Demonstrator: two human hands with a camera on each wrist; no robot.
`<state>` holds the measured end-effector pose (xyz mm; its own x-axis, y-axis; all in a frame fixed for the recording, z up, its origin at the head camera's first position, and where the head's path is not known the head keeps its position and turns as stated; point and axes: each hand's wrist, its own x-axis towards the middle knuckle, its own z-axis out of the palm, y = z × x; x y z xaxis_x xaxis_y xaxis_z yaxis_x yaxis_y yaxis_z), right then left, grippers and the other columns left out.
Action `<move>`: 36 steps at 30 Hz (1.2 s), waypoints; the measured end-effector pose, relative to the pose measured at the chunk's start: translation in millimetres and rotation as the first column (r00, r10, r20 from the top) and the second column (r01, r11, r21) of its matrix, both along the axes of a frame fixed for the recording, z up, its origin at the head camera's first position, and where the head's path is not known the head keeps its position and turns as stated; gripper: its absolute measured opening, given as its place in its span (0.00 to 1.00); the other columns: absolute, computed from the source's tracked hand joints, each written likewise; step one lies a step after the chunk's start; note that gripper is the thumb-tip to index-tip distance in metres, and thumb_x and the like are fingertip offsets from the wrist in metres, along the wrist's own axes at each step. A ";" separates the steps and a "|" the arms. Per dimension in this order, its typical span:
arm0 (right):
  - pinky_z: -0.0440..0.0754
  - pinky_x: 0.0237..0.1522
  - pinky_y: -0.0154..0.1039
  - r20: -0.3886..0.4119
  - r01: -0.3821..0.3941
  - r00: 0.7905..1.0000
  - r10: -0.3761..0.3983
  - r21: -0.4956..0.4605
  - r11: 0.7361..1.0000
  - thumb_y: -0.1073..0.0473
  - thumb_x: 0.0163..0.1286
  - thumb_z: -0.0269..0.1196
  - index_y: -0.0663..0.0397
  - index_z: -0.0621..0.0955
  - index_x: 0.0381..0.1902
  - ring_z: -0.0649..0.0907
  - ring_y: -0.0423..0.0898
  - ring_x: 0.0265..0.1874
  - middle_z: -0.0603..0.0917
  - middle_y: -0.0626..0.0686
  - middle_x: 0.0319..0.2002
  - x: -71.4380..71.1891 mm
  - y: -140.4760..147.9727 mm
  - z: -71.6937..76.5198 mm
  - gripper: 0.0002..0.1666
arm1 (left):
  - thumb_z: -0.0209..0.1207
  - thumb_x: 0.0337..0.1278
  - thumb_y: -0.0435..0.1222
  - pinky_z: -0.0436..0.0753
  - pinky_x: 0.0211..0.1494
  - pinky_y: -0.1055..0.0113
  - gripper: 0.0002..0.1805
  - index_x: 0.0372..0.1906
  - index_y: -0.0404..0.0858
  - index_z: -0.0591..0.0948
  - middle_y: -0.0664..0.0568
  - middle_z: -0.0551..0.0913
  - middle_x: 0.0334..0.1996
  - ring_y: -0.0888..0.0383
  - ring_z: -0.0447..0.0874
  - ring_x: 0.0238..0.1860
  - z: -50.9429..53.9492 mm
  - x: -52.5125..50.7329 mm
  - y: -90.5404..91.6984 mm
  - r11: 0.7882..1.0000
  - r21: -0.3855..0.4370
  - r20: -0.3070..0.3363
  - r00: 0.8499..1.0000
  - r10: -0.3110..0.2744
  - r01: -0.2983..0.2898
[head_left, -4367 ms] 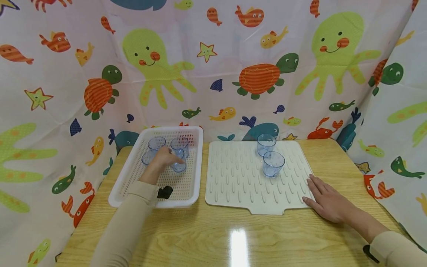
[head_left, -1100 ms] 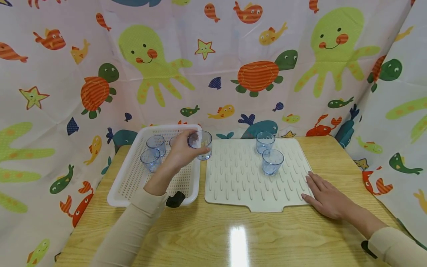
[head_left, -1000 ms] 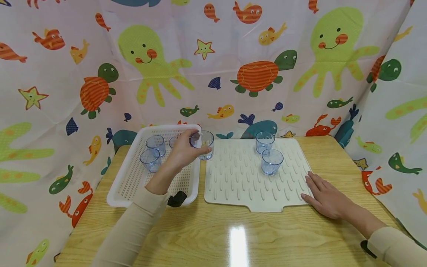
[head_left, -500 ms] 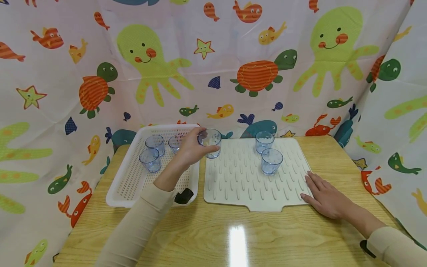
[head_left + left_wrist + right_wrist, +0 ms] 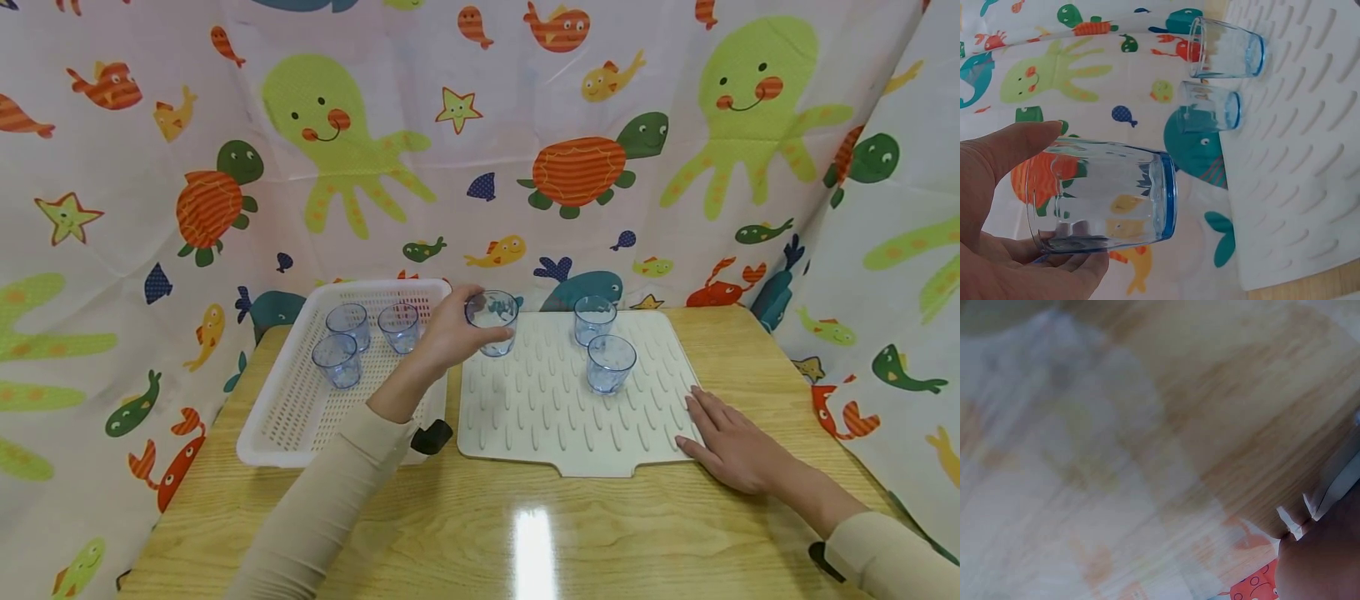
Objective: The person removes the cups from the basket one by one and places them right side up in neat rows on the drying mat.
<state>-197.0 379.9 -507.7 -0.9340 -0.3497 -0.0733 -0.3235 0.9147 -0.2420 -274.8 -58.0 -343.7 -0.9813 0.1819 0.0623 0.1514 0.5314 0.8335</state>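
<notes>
My left hand (image 5: pixel 459 332) grips a clear bluish drinking glass (image 5: pixel 492 323) upright above the left edge of a white ridged draining mat (image 5: pixel 525 417). The left wrist view shows the thumb and fingers on opposite sides of this glass (image 5: pixel 1104 197). Two more glasses stand on the mat, one farther back (image 5: pixel 596 321) and one nearer (image 5: pixel 611 364). My right hand (image 5: pixel 738 442) lies flat with its fingertips on the mat's right edge. Only a dark part of that hand (image 5: pixel 1322 556) shows in the right wrist view.
A white perforated basket (image 5: pixel 258 450) on the left holds three similar glasses, including a front one (image 5: pixel 337 361). The wooden table (image 5: pixel 420 533) runs along the front. A curtain with sea animals (image 5: pixel 465 225) hangs behind and at both sides.
My left hand lifted one glass from the basket and carried it right, past the basket's rim, to above the mat's left edge. My right hand stayed in place.
</notes>
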 end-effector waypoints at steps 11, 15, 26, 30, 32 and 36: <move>0.52 0.74 0.68 -0.003 -0.002 1.000 0.002 0.001 1.000 0.34 0.79 0.49 0.69 0.52 0.80 0.52 0.70 0.77 0.49 0.70 0.80 0.6 -0.1 1.0 0.51 | 0.75 0.54 0.41 0.69 0.74 0.49 0.47 0.76 0.37 0.65 0.44 0.70 0.71 0.45 0.68 0.71 -0.5 -8.2 12.9 0.998 0.046 0.022 0.999 -0.038 0.037; 0.54 0.73 0.69 -0.001 -0.001 1.000 0.001 0.001 1.000 0.34 0.79 0.49 0.69 0.52 0.80 0.52 0.71 0.77 0.49 0.70 0.80 0.9 -0.9 1.8 0.51 | 0.75 0.54 0.41 0.69 0.74 0.49 0.47 0.76 0.37 0.65 0.44 0.71 0.71 0.46 0.67 0.72 -0.1 -11.8 19.6 0.997 0.061 0.035 0.998 -0.044 0.042; 0.54 0.73 0.68 -0.003 -0.007 1.000 0.007 0.000 1.000 0.34 0.79 0.49 0.70 0.53 0.79 0.53 0.70 0.77 0.49 0.70 0.80 0.5 -2.9 3.9 0.51 | 0.75 0.55 0.40 0.75 0.69 0.51 0.45 0.75 0.35 0.65 0.42 0.74 0.67 0.42 0.70 0.69 -0.1 -19.1 32.7 0.993 0.101 0.061 0.996 -0.063 0.057; 0.55 0.72 0.69 -0.008 -0.008 1.000 0.008 0.007 1.000 0.34 0.80 0.49 0.70 0.53 0.79 0.53 0.70 0.77 0.49 0.70 0.80 0.7 -3.1 3.0 0.51 | 0.75 0.56 0.40 0.75 0.69 0.50 0.45 0.75 0.35 0.65 0.43 0.73 0.67 0.42 0.70 0.69 -3.5 -23.4 37.2 0.993 0.102 0.065 0.996 -0.062 0.055; 0.55 0.72 0.69 -0.008 -0.004 1.000 0.004 0.009 1.000 0.34 0.79 0.49 0.69 0.53 0.79 0.52 0.70 0.77 0.49 0.70 0.80 0.9 -2.9 2.0 0.51 | 0.74 0.56 0.40 0.75 0.70 0.50 0.45 0.75 0.35 0.64 0.43 0.72 0.68 0.42 0.69 0.69 -5.8 -26.0 39.6 0.993 0.102 0.070 0.996 -0.060 0.052; 0.55 0.72 0.69 -0.020 -0.006 1.000 0.007 0.006 1.000 0.35 0.79 0.50 0.70 0.53 0.79 0.53 0.70 0.77 0.50 0.70 0.79 1.8 -1.7 -0.3 0.50 | 0.74 0.56 0.40 0.74 0.71 0.48 0.46 0.76 0.37 0.63 0.43 0.70 0.71 0.43 0.68 0.71 -11.4 -31.4 45.8 0.993 0.111 0.094 0.994 -0.053 0.042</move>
<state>-195.2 378.2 -508.0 -0.9330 -0.3554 -0.0564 -0.3343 0.9140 -0.2299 -306.2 -12.2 -355.2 -0.9741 0.2259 -0.0109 0.0900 0.4314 0.8977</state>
